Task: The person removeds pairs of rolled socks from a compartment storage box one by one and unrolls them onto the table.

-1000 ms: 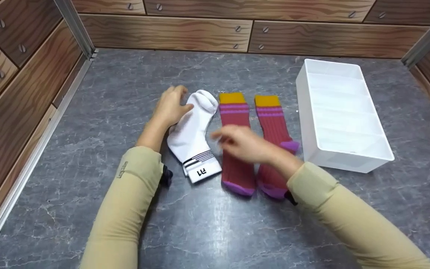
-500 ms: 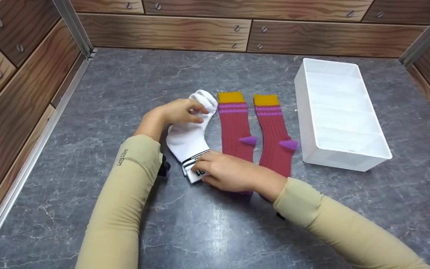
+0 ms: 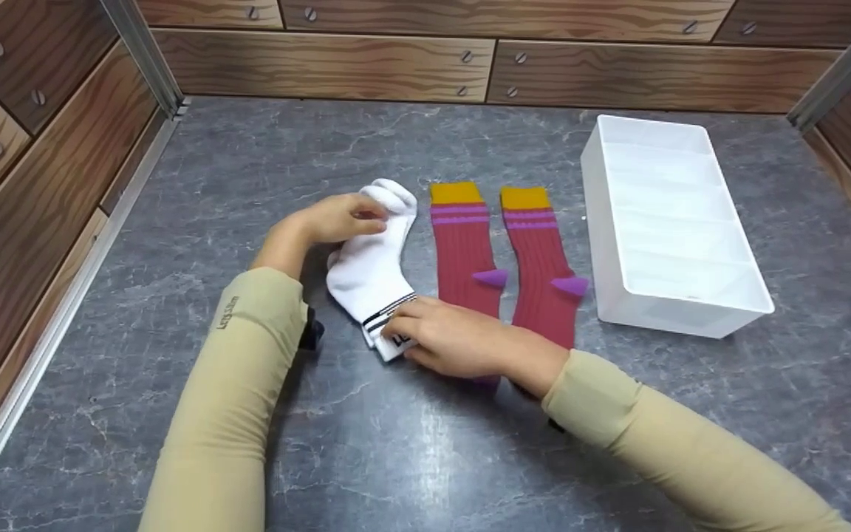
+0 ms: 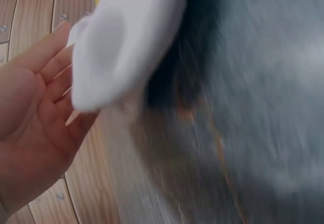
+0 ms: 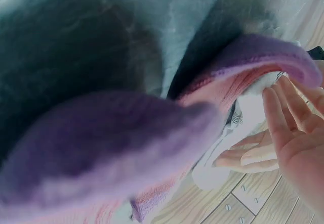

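Note:
A pair of white ankle socks (image 3: pixel 370 277) with black stripes at the cuff lies stacked on the table. My left hand (image 3: pixel 337 218) pinches the socks near the toe end, thumb and fingers bent over the fabric. At the cuff my right hand (image 3: pixel 455 336) holds the striped edge and covers part of the black lettering. In the left wrist view, the white heel (image 4: pixel 111 57) hides some of my left fingers. Just right of the white pair lie two red socks, the nearer one (image 3: pixel 462 247) partly under my right forearm and the other (image 3: pixel 544 258) beside it.
A white rectangular box (image 3: pixel 673 318) with divided compartments stands on the right. Wood-patterned panels (image 3: pixel 322 66) wall the grey marbled table (image 3: pixel 248 162) at the back and sides. Purple sock toes (image 5: pixel 111 148) loom close in the right wrist view.
My right hand came over the red socks to the white cuff. My left hand moved from beside the white socks onto their toe end, which has since shifted slightly left.

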`<state>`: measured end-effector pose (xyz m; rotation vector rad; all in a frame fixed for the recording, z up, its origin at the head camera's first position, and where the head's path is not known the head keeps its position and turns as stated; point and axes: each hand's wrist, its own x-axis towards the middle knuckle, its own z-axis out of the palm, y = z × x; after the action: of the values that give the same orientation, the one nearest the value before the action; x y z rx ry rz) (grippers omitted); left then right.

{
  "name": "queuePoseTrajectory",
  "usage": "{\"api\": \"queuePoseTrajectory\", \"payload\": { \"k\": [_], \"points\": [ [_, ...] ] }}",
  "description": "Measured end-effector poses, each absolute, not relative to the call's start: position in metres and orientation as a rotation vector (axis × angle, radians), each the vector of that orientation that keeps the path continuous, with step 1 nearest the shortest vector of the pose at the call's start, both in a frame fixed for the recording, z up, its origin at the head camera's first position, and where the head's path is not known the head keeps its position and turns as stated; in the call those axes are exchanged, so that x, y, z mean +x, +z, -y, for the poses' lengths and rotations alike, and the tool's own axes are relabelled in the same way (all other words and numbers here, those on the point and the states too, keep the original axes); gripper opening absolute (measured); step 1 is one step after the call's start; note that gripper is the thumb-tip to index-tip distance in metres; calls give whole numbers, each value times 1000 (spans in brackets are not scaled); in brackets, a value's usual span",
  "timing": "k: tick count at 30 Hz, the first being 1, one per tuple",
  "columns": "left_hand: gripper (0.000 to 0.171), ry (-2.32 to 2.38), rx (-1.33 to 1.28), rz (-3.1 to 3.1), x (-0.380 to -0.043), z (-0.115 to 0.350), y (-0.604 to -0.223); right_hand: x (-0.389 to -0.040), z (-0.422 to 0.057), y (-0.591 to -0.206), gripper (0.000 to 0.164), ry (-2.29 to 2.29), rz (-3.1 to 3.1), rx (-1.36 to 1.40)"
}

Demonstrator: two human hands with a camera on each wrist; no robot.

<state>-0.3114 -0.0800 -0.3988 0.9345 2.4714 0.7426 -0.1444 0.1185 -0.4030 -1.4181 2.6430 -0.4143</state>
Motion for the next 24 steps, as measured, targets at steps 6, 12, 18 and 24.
{"api": "queuePoseTrajectory", "payload": {
  "k": [6, 12, 18, 24],
  "points": [
    [34, 647, 936, -2554, -311, 94, -401, -149, -121, -404, 27, -441, -2647, -1377],
    [30, 534, 907, -2658, -305, 109, -397, -155, -123, -403, 25, -465, -2652, -1332],
    [25, 452, 783, -2708, -289, 130, -388, -162, -126, -403, 22, -510, -2685, -1299],
    [27, 265, 588, -2622, -269, 141, -364, -169, -129, -405, 17, -526, -2766, -1233]
  ]
}}
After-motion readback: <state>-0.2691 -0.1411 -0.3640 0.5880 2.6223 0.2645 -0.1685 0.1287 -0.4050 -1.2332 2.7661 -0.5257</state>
